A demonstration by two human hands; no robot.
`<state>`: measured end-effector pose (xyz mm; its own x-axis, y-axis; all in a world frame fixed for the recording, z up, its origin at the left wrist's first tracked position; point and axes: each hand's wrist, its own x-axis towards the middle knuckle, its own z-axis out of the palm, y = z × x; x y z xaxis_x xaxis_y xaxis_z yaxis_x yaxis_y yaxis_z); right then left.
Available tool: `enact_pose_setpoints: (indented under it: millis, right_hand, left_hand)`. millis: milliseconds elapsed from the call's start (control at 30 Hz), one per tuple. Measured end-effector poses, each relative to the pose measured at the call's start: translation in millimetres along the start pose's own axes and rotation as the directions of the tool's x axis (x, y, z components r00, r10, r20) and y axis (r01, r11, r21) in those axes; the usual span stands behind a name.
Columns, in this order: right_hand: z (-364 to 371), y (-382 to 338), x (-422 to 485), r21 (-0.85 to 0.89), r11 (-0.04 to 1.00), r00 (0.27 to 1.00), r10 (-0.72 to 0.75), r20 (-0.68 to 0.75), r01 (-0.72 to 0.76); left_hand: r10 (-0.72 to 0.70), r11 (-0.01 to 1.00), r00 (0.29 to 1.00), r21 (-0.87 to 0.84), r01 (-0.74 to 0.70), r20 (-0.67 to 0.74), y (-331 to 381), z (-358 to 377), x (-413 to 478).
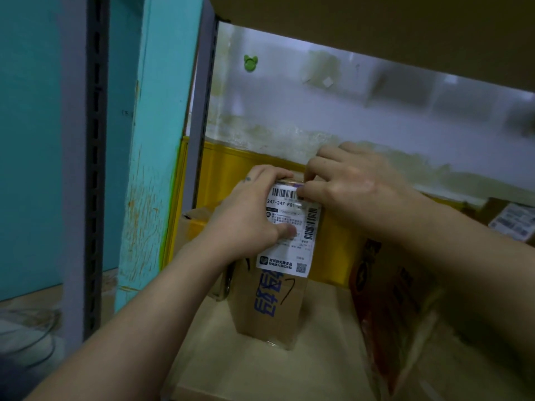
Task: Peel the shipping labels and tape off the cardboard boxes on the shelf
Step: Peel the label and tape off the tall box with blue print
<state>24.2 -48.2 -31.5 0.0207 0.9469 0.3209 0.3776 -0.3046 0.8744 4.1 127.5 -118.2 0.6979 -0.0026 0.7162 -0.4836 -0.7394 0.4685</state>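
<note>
Left hand [249, 218] grips brown box [269, 308], thumb on label [292, 235]; right hand [347, 186] pinches label top; orange carton [388, 299] just beside, right.

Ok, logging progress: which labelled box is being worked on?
The upright box with blue print: left hand grips it, right hand pinches the top of its white label. The other labelled box, far right, is untouched.

stained white wall [289, 111], teal pillar [156, 140], grey upright [94, 169].
</note>
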Motion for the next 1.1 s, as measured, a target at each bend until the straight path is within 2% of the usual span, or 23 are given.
enact_pose_setpoints:
  millis: [167,267,433,667,867,967,1100]
  right_hand:
    - [2,-6,7,-0.018,0.998,0.996,-0.056,-0.068,0.055]
    - [1,-9,14,-0.012,0.997,0.997,-0.074,-0.036,0.073]
    - [-1,-5,20,0.179,0.978,0.983,0.079,0.165,-0.109]
    - [-19,-4,20,0.317,0.913,0.924,0.138,0.357,-0.258]
    - [-22,-1,8,0.433,0.811,0.896,0.232,0.379,-0.393]
    - [-22,-1,4,0.507,0.762,0.903,0.24,0.355,-0.402]
    - [-20,2,-3,0.505,0.762,0.909,0.277,0.312,-0.406]
  left_hand:
    - [0.003,1.0,1.0,0.02,-0.003,0.019,-1,-3,-2]
    - [-0.004,0.999,1.0,0.051,0.003,0.024,3,-4,-2]
    - [-0.041,0.999,0.999,-0.005,0.041,0.009,8,1,-4]
    - [-0.075,0.995,0.997,0.069,0.077,-0.027,12,12,-6]
    - [-0.051,0.998,0.998,0.02,0.052,-0.03,7,17,-3]
    - [-0.04,0.999,0.999,-0.002,0.04,-0.034,4,16,-3]
    - [-0.048,0.999,0.998,-0.024,0.047,-0.039,3,14,-4]
